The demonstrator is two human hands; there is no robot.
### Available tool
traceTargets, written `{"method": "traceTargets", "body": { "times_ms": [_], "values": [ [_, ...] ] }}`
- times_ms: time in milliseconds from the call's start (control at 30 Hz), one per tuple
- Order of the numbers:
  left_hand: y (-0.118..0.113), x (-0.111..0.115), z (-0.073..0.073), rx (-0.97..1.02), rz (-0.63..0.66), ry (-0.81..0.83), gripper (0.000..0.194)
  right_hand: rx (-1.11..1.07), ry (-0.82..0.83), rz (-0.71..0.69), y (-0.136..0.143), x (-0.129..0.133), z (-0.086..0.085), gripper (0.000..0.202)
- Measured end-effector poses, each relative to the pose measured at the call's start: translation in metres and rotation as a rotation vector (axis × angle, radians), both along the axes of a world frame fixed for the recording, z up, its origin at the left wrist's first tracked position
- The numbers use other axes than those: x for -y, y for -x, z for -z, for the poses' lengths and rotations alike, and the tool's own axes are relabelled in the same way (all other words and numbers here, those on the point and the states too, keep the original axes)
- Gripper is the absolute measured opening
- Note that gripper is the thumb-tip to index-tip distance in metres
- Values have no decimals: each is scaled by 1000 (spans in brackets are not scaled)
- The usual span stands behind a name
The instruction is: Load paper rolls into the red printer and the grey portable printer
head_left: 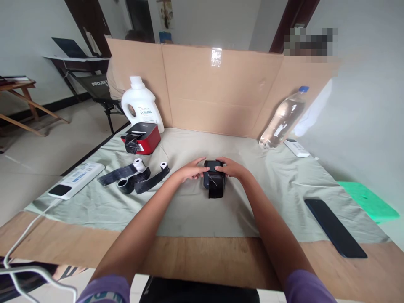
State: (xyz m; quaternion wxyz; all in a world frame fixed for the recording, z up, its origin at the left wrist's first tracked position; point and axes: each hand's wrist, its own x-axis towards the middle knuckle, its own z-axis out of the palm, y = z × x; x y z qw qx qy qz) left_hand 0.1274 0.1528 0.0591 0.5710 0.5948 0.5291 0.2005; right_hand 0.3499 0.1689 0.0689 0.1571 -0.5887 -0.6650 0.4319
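A small black device rests on the grey-green cloth at the middle of the table, a wide black strip hanging from its front. My left hand is at its left side, fingers apart, the thumb touching its top. On the right top edge lies my right hand, thumb and fingers against the device. Several rolls with black strips lie to the left of my left hand. Behind them stands a red and black box-shaped device, also with a black strip at its front.
At the back stand a cardboard screen, a white jug and a clear bottle. A white power strip with a cable is at left. A black phone lies at right, near a green stool. A person is partly visible behind the screen.
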Motion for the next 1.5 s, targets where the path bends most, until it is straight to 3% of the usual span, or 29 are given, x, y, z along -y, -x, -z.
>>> {"method": "traceTargets", "body": {
  "times_ms": [100, 233, 700, 967, 1200, 1333, 1433, 1500],
  "values": [
    [5, -7, -3, 10, 80, 59, 85, -105, 39, -67, -10, 2, -1, 61],
    [6, -7, 1, 27, 98, 48, 77, -303, 106, -124, -22, 4, 1, 66],
    [5, -8, 6, 93, 94, 15, 69, -361, 66, -103, -21, 4, 7, 64],
    [9, -9, 5, 76, 131, 22, 81, -425, 132, -86, -22, 9, 9, 64],
    [15, -7, 2, 41, 157, 52, 96, -581, 187, 31, -24, 12, 16, 62],
    [22, -4, -8, -27, 278, 68, 111, -627, 188, 184, -23, 10, 24, 42],
    [19, 1, -6, -70, 408, 24, 120, -478, 53, 309, -17, 16, 37, 22],
    [13, 5, 1, -73, 418, -104, 122, -373, -144, 336, -12, 26, 48, 22]
  ]
}}
